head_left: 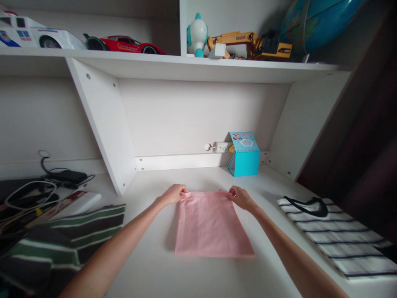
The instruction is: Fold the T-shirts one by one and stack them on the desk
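Pink cloth (212, 225): lay flat as a neat rectangle at the centre of the frame, on the white tabletop (155, 265). Was pinched at its two far corners, left hand (174, 193) on the left corner and right hand (240, 197) on the right one, fingers closed on the fabric edge. Looked like a folding step, with the far edge gripped and the near edge resting free. For a next move, seemed to call for both corners raised level, so that edges could meet straight. Had open room below the cloth and at both its sides. Was bounded by the blue box (245, 155) a little above, the black-striped shirt (335, 236) at the right, and the green-striped garment (71, 236) at lower left.
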The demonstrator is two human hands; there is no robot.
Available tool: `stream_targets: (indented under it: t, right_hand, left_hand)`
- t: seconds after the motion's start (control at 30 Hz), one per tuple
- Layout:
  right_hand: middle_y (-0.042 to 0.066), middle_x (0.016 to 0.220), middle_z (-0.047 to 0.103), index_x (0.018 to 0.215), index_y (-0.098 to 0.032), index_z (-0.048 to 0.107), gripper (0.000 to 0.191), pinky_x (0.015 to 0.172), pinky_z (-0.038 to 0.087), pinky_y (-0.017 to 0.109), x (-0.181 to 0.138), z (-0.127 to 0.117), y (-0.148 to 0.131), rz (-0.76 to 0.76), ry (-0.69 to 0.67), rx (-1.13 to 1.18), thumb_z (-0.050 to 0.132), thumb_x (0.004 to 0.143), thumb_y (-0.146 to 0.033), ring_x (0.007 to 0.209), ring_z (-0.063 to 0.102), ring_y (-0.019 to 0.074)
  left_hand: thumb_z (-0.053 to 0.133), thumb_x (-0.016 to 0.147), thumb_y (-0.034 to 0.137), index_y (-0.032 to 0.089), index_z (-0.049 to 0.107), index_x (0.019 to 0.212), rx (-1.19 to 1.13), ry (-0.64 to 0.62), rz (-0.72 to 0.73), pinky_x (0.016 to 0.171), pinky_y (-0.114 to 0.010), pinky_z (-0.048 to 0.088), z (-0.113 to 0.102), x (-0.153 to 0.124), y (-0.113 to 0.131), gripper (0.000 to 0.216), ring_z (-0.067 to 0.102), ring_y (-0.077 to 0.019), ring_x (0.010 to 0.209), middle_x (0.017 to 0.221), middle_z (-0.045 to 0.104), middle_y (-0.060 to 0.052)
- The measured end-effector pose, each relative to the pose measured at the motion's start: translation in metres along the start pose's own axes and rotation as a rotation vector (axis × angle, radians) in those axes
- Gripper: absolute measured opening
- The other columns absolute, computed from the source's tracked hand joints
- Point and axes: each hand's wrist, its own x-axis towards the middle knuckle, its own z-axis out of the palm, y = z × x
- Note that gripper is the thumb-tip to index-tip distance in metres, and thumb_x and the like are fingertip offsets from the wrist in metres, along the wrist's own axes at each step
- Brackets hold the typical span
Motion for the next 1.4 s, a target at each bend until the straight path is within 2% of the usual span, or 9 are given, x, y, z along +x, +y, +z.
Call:
stream_targets:
  t: [0.2, 0.37, 0.47, 0.63, 0.7, 0.87, 1.03, 1.23, 1.4]
  right_hand:
    - [0.001, 0.075, 0.062, 0.085, -0.017, 0.053, 0.008, 0.061, 0.043, 0.021, -0.027, -0.082, -0.033, -0.095, 0.297, 0.13, 0.05, 0.078, -0.017, 0.068, 0.058, 0.0117]
    - [0.001, 0.083, 0.058, 0.09, -0.019, 0.049, 0.009, 0.067, 0.043, 0.023, -0.099, -0.136, -0.079, -0.391, 0.636, 0.136, 0.049, 0.081, -0.023, 0.073, 0.055, 0.012]
    - [0.003, 0.077, 0.056, 0.082, -0.018, 0.05, 0.007, 0.065, 0.042, 0.026, -0.151, -0.12, -0.108, -0.621, 0.607, -0.023, 0.046, 0.082, -0.013, 0.071, 0.053, 0.0139]
    - [0.001, 0.08, 0.061, 0.087, -0.02, 0.056, 0.009, 0.069, 0.044, 0.026, -0.199, -0.074, -0.123, -0.773, -0.161, -0.033, 0.048, 0.084, -0.018, 0.076, 0.056, 0.0141]
    - [0.001, 0.086, 0.063, 0.092, -0.022, 0.058, 0.014, 0.073, 0.046, 0.026, -0.192, -0.068, -0.107, -0.674, -0.256, 0.036, 0.045, 0.087, -0.02, 0.081, 0.058, 0.0132]
    - [0.009, 0.121, 0.055, 0.114, -0.02, 0.054, 0.033, 0.092, 0.041, 0.034, -0.133, -0.051, -0.029, -0.368, -0.01, 0.011, 0.032, 0.091, -0.028, 0.109, 0.052, 0.0181]
    - [0.005, 0.144, 0.023, 0.139, -0.02, 0.025, 0.054, 0.105, 0.023, 0.041, -0.111, -0.018, 0.02, -0.269, -0.188, -0.115, 0.024, 0.091, -0.044, 0.132, 0.019, 0.0191]
    - [0.004, 0.144, 0.02, 0.14, -0.021, 0.022, 0.059, 0.099, 0.029, 0.053, -0.158, 0.006, 0.022, 0.001, -0.021, -0.346, 0.022, 0.089, -0.051, 0.132, 0.017, 0.0238]
    - [0.011, 0.132, 0.043, 0.132, -0.02, 0.041, 0.057, 0.082, 0.047, 0.051, -0.213, 0.025, 0.011, -0.123, 0.213, -0.442, 0.032, 0.086, -0.053, 0.117, 0.044, 0.0316]
  left_hand:
    - [0.05, 0.075, 0.018, 0.018, 0.056, 0.083, 0.006, 0.212, 0.192, 0.063, -0.02, 0.039, -0.062, -0.007, 0.048, 0.01, 0.057, -0.0136, 0.069, 0.072, 0.061, 0.001]
    - [0.047, 0.082, 0.027, 0.022, 0.051, 0.1, 0.014, 0.464, 0.36, 0.08, -0.025, 0.042, -0.106, -0.027, 0.093, 0.019, 0.059, -0.0154, 0.09, 0.091, 0.063, -0.001]
    - [0.043, 0.085, 0.024, 0.023, 0.047, 0.113, 0.076, 0.396, 0.356, 0.085, -0.027, 0.042, -0.088, -0.035, 0.088, 0.029, 0.058, -0.0164, 0.097, 0.101, 0.063, -0.003]
    - [0.04, 0.08, 0.006, 0.022, 0.05, 0.121, 0.25, 0.003, 0.272, 0.096, -0.034, 0.036, -0.022, -0.043, 0.047, 0.045, 0.045, -0.0201, 0.117, 0.127, 0.051, -0.007]
    - [0.039, 0.078, 0.003, 0.02, 0.048, 0.123, 0.272, -0.026, 0.224, 0.098, -0.036, 0.035, -0.004, -0.052, 0.048, 0.049, 0.043, -0.021, 0.12, 0.13, 0.047, -0.009]
    - [0.036, 0.087, 0.015, 0.016, 0.047, 0.124, 0.161, -0.009, 0.462, 0.103, -0.032, 0.031, 0.02, -0.101, 0.12, 0.038, 0.039, -0.0189, 0.122, 0.13, 0.047, -0.009]
    - [0.04, 0.089, 0.035, 0.017, 0.036, 0.132, 0.177, -0.148, 0.608, 0.103, -0.035, 0.029, 0.043, -0.156, 0.174, 0.047, 0.034, -0.0228, 0.125, 0.137, 0.038, -0.01]
    - [0.04, 0.089, 0.039, 0.028, 0.047, 0.12, 0.199, -0.09, 0.547, 0.106, -0.049, 0.017, 0.044, -0.149, 0.138, 0.033, 0.037, -0.021, 0.122, 0.126, 0.051, -0.001]
    - [0.032, 0.092, 0.029, 0.029, 0.047, 0.123, 0.24, -0.062, 0.251, 0.101, -0.055, 0.02, 0.033, -0.105, 0.085, 0.034, 0.03, -0.025, 0.127, 0.135, 0.043, -0.004]
